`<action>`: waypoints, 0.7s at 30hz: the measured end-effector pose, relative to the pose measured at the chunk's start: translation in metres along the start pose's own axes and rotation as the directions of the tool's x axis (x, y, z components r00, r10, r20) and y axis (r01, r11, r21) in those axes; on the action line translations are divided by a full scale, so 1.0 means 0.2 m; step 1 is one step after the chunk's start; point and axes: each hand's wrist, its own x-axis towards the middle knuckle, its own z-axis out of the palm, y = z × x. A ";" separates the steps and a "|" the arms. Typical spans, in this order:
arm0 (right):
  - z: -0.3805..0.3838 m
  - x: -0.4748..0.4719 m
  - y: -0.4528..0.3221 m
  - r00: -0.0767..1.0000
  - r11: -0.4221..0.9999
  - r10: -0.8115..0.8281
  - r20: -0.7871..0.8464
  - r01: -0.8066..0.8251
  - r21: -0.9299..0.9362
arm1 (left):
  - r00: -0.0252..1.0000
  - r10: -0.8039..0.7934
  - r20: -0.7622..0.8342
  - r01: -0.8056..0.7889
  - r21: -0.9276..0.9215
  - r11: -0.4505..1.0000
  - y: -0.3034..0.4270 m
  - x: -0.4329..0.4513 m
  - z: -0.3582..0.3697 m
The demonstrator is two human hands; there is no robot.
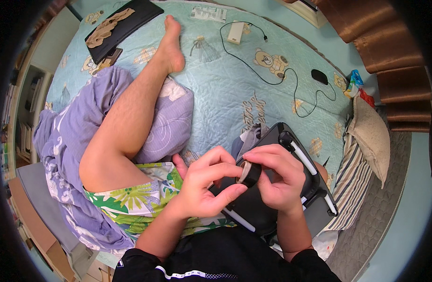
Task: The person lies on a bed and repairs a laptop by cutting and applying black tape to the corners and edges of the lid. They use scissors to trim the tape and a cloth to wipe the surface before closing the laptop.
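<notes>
Both hands are raised over my lap around a small roll of black tape [252, 176], whose pale inner ring faces left. My left hand [207, 187] pinches the left rim, with the index finger at the ring's opening and the thumb at its lower edge. My right hand [281, 176] grips the roll from the right between thumb and fingers. Directly beneath lies a black folding table [253, 204] with white tube legs, partly hidden by the hands and arms. Grey cloth [253, 135] shows past its far edge.
A purple quilt [170, 123] lies under my bent leg. On the patterned bedspread [216, 88] are a white power bank [236, 32], a black mouse [319, 76] with a cable, and a black laptop sleeve [145, 17] under tan cloth [108, 28]. A beige pillow [371, 134] stands at right.
</notes>
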 end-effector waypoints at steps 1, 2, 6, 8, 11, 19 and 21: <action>0.00 0.00 0.00 1.000 1.000 0.005 0.002 -0.005 0.012 | 1.000 -0.003 -0.001 0.003 -0.003 1.000 0.00 0.00 0.00; 0.00 0.00 0.01 1.000 1.000 0.009 0.004 -0.009 0.024 | 1.000 -0.013 -0.009 0.013 -0.043 0.999 -0.01 -0.01 0.00; 0.04 0.00 0.00 0.974 0.942 0.217 0.071 -0.228 0.245 | 0.999 -0.029 -0.035 0.022 -0.200 0.980 -0.04 -0.02 0.00; 0.04 -0.02 0.02 0.956 0.912 0.236 0.175 -0.280 0.301 | 0.998 -0.023 -0.053 0.009 -0.255 0.967 -0.05 -0.03 0.01; 0.05 -0.02 0.03 0.952 0.928 0.237 0.194 -0.281 0.244 | 0.997 -0.022 -0.078 -0.001 -0.285 0.959 -0.06 -0.02 0.02; 0.06 0.00 -0.01 0.992 0.994 0.103 0.069 -0.100 -0.039 | 0.997 -0.036 -0.069 0.024 -0.170 0.985 -0.04 -0.01 0.01; 0.06 0.00 -0.01 0.995 0.995 0.081 0.057 -0.077 -0.067 | 0.997 -0.019 -0.076 0.006 -0.162 0.987 -0.05 -0.02 0.01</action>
